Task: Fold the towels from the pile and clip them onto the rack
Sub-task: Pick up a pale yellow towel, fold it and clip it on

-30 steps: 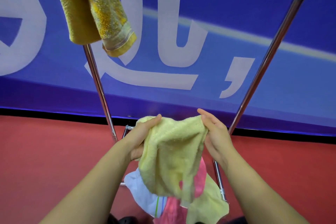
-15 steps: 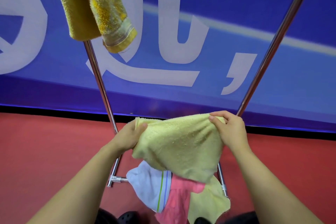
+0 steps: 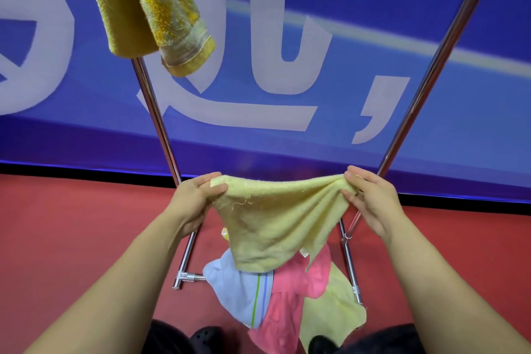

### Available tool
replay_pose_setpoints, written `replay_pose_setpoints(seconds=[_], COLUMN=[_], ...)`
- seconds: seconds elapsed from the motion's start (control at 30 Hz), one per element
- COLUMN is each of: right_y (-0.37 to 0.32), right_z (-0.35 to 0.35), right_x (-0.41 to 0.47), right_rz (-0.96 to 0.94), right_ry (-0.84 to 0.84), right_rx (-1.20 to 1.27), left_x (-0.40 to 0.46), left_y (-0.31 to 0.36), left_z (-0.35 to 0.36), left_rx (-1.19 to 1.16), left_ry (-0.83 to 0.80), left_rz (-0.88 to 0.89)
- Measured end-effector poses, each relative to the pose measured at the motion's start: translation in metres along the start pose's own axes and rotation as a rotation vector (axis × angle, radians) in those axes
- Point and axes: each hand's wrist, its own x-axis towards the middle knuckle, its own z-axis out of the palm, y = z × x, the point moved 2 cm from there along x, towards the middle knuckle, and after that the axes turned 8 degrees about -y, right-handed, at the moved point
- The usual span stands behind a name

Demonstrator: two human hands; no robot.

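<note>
Both thumbs and fingers pinch the top corners of a pale yellow towel (image 3: 275,218): left hand (image 3: 195,204) and right hand (image 3: 370,204) hold it stretched between them. It hangs creased above the pile (image 3: 287,296) on the red floor, before the rack (image 3: 161,129). This looks like the spreading step; folding edge to edge likely comes next.

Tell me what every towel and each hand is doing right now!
pale yellow towel: stretched out in the air between both hands
left hand: pinches its left corner
right hand: pinches its right corner
mustard towel: hanging from the rack
towel pile: crumpled on the floor
</note>
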Motion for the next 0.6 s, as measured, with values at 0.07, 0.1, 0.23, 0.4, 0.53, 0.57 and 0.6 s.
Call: replay_pose_setpoints(seconds=[0.07, 0.1, 0.23, 0.4, 0.53, 0.57, 0.6], right_y=[-0.002, -0.003, -0.005, -0.011, -0.007, -0.006, -0.005], right_z=[-0.006, -0.010, -0.026, -0.027, -0.028, -0.028, -0.027], right_x=[0.000, -0.001, -0.001, -0.006, -0.001, 0.000, 0.000], right_rz=[-0.020, -0.035, -0.119, -0.209, -0.219, -0.212, -0.209], right_ry=[0.027, 0.055, 0.213, 0.260, 0.206, 0.187, 0.163], right_rx=[-0.010, -0.058, -0.544, -0.929, -0.795, -0.719, -0.646], left_x=[0.002, 0.003, 0.005, 0.005, 0.004, 0.003, 0.002], left_y=[0.000, 0.000, 0.003, -0.002, 0.003, 0.004, 0.005], left_z=[-0.007, -0.010, -0.010, -0.008, -0.007, -0.006, -0.004], left_rx=[0.302, 0.478, 0.915, 0.977, 0.834, 0.722, 0.622], left_ry=[0.072, 0.096, 0.079, 0.074, 0.204, 0.225, 0.233], left_rz=[0.110, 0.161, 0.267, 0.276, 0.315, 0.304, 0.285])
